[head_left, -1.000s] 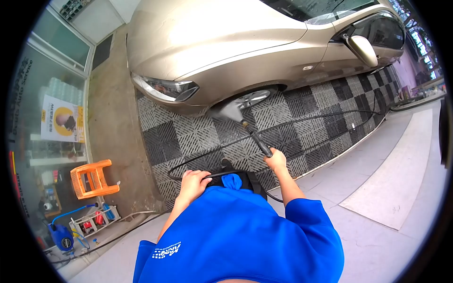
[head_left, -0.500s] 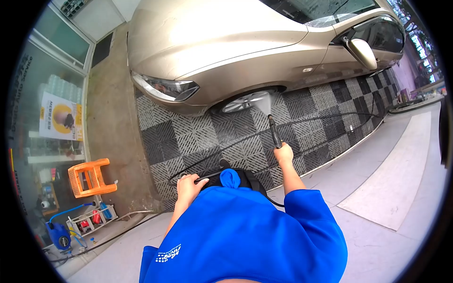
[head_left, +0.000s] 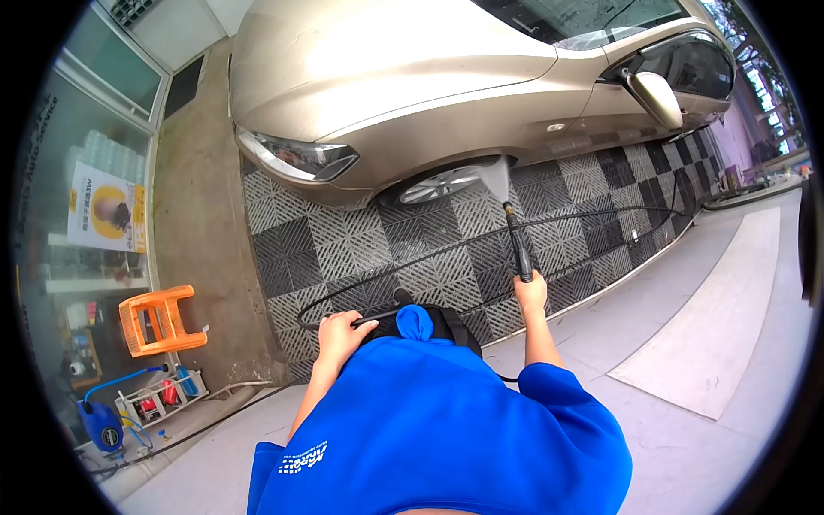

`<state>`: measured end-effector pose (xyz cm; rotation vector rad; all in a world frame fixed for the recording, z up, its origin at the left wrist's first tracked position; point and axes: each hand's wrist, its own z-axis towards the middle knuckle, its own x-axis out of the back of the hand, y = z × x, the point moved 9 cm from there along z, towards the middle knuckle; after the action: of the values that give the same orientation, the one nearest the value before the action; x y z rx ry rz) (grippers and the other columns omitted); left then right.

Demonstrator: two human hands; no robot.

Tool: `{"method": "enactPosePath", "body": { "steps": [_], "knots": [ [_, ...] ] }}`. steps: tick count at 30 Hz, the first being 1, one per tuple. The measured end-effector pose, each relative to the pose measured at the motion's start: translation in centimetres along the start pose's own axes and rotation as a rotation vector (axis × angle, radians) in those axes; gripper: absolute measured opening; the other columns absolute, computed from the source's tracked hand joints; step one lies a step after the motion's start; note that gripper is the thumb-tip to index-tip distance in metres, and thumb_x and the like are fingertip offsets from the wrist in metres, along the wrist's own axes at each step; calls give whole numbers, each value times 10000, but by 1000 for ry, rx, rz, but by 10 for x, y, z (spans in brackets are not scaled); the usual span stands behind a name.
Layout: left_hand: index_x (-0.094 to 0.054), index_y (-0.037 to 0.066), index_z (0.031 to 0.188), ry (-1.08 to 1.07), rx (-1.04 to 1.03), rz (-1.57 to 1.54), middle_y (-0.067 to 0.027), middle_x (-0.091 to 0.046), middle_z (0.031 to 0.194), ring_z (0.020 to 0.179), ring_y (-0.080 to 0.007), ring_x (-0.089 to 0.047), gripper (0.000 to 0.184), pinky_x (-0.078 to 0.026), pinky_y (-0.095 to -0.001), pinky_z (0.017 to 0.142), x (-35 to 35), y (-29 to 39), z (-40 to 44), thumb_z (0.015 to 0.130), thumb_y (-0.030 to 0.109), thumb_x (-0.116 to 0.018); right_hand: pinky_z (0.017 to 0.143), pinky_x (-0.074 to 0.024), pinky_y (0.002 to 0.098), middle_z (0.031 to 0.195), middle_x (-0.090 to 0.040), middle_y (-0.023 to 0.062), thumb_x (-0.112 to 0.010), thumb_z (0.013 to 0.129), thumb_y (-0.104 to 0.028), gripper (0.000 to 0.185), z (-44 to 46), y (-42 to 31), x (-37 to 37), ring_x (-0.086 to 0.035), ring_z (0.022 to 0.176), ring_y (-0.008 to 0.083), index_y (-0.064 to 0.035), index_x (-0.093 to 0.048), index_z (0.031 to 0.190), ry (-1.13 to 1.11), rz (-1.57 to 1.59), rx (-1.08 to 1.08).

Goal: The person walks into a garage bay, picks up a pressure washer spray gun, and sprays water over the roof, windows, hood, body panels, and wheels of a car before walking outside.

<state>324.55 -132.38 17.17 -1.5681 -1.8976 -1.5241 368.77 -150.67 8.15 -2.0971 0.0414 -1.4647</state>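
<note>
My right hand is wrapped round the rear end of a black spray gun. A fan of water leaves its nozzle and reaches the rear edge of the car's front wheel. Close to my waist, my left hand is closed on a black hose. The hose loops out over the checkered floor grating. The wheel belongs to a gold car, which stands beyond my hands.
At the left, an orange stool lies tipped over near a bottle rack and a blue sprayer. A glass front with a poster is behind them. More hose lies on the grating at the right.
The spray gun and my right hand have moved to the right, and the water has shifted from the front of the wheel to its rear edge. My left hand still holds the hose.
</note>
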Motion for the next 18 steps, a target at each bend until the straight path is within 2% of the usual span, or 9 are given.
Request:
{"method": "enactPosePath", "body": {
  "steps": [3,6,11,16,18],
  "knots": [
    [-686,50,785,2,-21,16,-118,-656,723,751,-323,-629,409,-427,-425,770,-1,5,0,774,457,-721,787,-512,451,844,-686,212,-683,737,-261,269,2,32,-21,-663,853,392,-37,-672,885,-46,-46,-89],
    [-688,47,801,-5,-34,-12,-122,-669,751,766,-320,-634,410,-424,-416,789,-3,9,-3,779,455,-717,813,-515,444,874,-688,228,-686,728,-271,283,-7,46,-50,-670,879,381,-37,-687,888,-226,-93,-137],
    [-703,41,845,-4,-19,-3,-126,-675,768,786,-309,-637,427,-420,-402,809,-5,4,-8,779,463,-718,837,-507,440,913,-691,214,-692,712,-261,283,-33,25,-84,-661,924,379,-62,-695,913,-338,-131,-13],
    [-715,41,887,4,-11,12,-122,-679,768,798,-302,-645,449,-423,-403,821,-7,-4,-13,777,475,-718,850,-500,440,932,-690,209,-698,704,-256,298,-47,-3,-103,-654,943,374,-51,-689,920,-544,-63,102],
    [-717,50,888,-13,17,-14,-118,-681,763,805,-300,-650,449,-429,-414,824,-9,-10,-15,772,484,-718,848,-501,442,926,-690,209,-701,702,-255,295,-49,-16,-100,-655,936,375,-51,-687,915,-519,-131,161]
  ]
}}
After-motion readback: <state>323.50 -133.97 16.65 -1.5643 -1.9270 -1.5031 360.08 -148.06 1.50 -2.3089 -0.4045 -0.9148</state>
